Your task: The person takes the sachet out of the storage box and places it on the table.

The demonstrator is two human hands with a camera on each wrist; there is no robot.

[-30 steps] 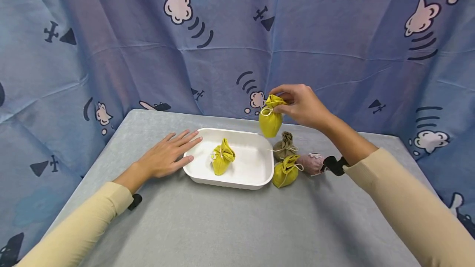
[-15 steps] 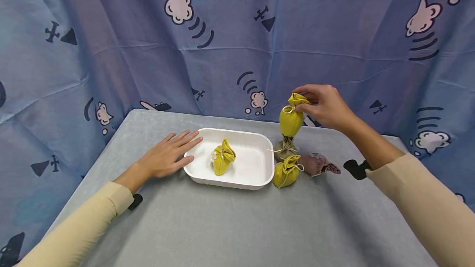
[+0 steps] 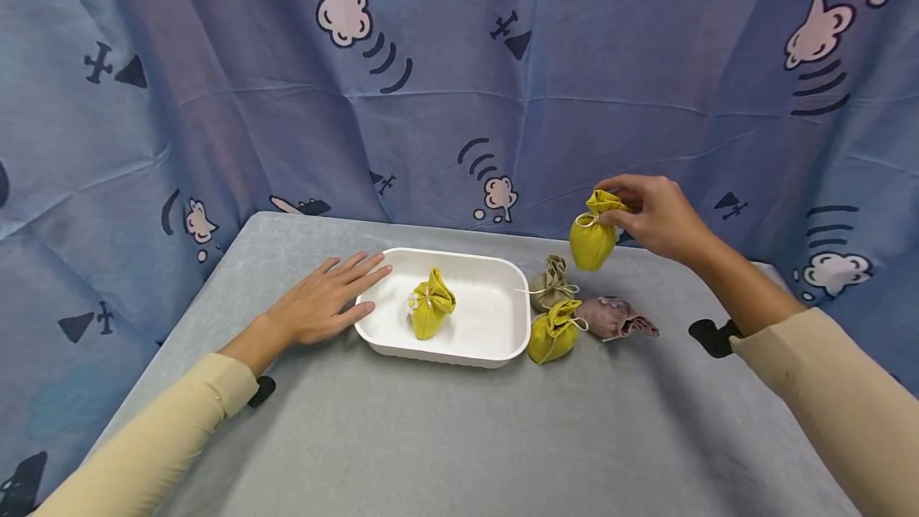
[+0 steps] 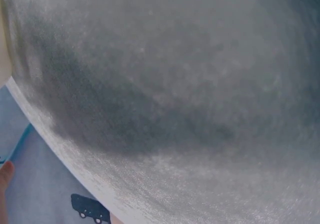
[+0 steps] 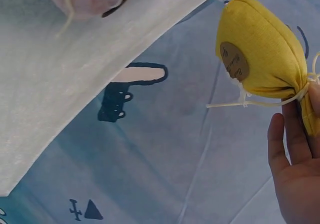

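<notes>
Right hand (image 3: 656, 218) pinches the gathered neck of a yellow pouch (image 3: 593, 239), fingers curled round the tied top, pouch hanging in the air with its long axis vertical, tie end up, fat end down. It hangs over the far right part of the grey table (image 3: 445, 437), right of and beyond the white tray (image 3: 495, 345), touching neither. From the pouch, the tray lies to the left and a bit nearer, with three loose pouches on the table between: a tan pouch (image 3: 551, 284) just beside the tray's right wall, a second yellow pouch (image 3: 553, 332) near it against the tray's near right corner, and a pink pouch (image 3: 612, 317) lying on its side just right of those. One more yellow pouch (image 3: 431, 304) stands inside the tray, left of centre. Left hand (image 3: 319, 301) lies flat on the table, fingers straight and apart, fingertips touching the tray's left rim, holding nothing (it is nearer the tray; the right is the only one on a pouch). Right wrist view shows a round label on the pouch's belly (image 5: 260, 54), print too small to read. Left wrist view shows only grey table surface.
</notes>
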